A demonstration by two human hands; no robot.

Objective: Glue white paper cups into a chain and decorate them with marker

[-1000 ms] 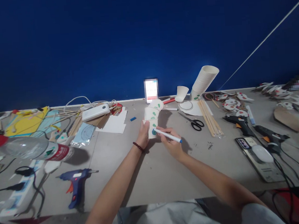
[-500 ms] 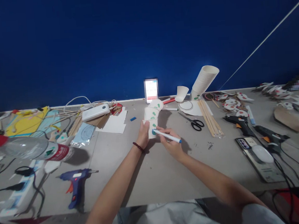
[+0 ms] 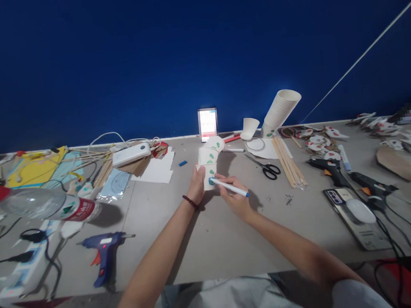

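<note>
A curved stack of white paper cups with green patches stands out over the middle of the table. My left hand is closed on its near cup from the left side. In my right hand is a white marker with a blue end, gripped between the fingers. Its tip touches a blue-green patch on the near cup. The fingers of my left hand are partly hidden behind the cup.
Black scissors, wooden sticks and a tall cup stack lie or stand to the right. A blue glue gun and a plastic bottle are on the left. A phone lies at the right.
</note>
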